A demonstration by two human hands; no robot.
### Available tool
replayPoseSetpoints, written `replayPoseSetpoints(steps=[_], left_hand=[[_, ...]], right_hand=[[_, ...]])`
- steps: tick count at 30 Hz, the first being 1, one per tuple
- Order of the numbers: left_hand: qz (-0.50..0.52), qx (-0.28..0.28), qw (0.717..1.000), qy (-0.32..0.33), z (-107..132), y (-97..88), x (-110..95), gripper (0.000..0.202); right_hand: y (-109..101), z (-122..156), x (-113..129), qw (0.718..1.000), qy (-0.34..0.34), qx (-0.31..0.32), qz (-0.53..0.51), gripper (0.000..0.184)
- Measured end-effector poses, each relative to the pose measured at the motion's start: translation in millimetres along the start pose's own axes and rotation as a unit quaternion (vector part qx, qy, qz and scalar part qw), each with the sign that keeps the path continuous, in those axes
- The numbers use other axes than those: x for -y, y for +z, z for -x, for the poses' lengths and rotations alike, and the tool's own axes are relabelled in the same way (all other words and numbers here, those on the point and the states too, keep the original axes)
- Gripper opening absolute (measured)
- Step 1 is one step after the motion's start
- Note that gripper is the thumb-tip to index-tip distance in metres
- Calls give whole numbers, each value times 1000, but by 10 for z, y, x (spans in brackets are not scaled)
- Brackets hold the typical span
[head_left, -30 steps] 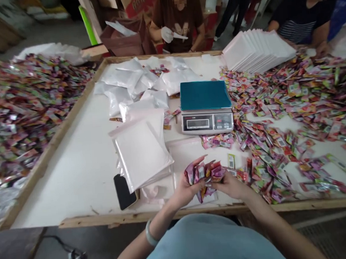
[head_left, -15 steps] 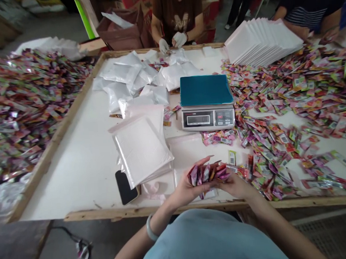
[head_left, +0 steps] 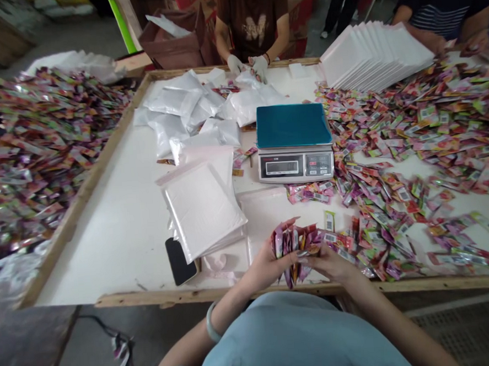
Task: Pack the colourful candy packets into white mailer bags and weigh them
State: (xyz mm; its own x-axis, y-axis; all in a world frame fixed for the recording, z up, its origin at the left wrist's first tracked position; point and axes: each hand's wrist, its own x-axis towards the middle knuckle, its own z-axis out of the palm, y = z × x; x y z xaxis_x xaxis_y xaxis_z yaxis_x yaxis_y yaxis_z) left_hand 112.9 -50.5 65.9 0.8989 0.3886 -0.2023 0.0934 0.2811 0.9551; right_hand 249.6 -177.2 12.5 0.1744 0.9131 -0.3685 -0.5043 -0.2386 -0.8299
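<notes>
A bunch of small stick packets (head_left: 290,245), pink, purple and red, is gathered between my two hands just above the table's near edge. My left hand (head_left: 270,265) wraps round the bunch from the left, thumb across its front. From the right, my right hand (head_left: 330,261) grips the same packets, its fingertips close to the left thumb. Beyond them stands a digital scale (head_left: 296,166) with a blue-green top and nothing on it. Loose packets (head_left: 380,241) lie right beside my right hand. White padded mailers (head_left: 205,210) are stacked to the left.
A black phone (head_left: 180,261) lies partly under the mailers. Filled white pouches (head_left: 177,99) are heaped at the back left, and a row of mailers (head_left: 375,56) leans at the back right. A large packet heap (head_left: 55,139) borders the table's left side. Two people work across the table.
The packet bunch now stands more upright in my hands, with the left thumb shifted over its front. Across the table, a co-worker's gloved hands have moved a little.
</notes>
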Motion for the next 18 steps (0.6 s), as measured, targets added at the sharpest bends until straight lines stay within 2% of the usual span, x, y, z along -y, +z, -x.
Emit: replayPoseSetpoints(steps=[2,4,7,8,10,13,14,16,18], left_hand=[[-101,-3,995,-3,46,33,168,66],[-241,14,970,-2,83,29,312,59],[-388,43,919,47,-1,-105,414,48],[-407,30,911,65,-85,-185,424,44],[-422,-36,902,85,-320,-379,436,46],[-452,-156,875,73,-707,-675,452,42],[-465,-177,864,68,-806,-744,447,40],[-488,-195,848,64,-920,-794,396,33],[-503,-176,843,72,-908,-703,270,27]], right_hand=[[91,55,-79,997,49,42,-39,44],[184,108,-159,993,80,60,-63,39],[240,173,-231,993,93,16,-70,32],[221,191,-234,993,96,-4,-72,32],[121,223,-209,993,90,-49,-65,33],[-148,246,-92,990,5,-138,-6,27],[-248,239,-35,985,-33,-167,15,26],[-427,189,96,973,-99,-206,32,27],[-536,82,241,963,-144,-229,13,27]])
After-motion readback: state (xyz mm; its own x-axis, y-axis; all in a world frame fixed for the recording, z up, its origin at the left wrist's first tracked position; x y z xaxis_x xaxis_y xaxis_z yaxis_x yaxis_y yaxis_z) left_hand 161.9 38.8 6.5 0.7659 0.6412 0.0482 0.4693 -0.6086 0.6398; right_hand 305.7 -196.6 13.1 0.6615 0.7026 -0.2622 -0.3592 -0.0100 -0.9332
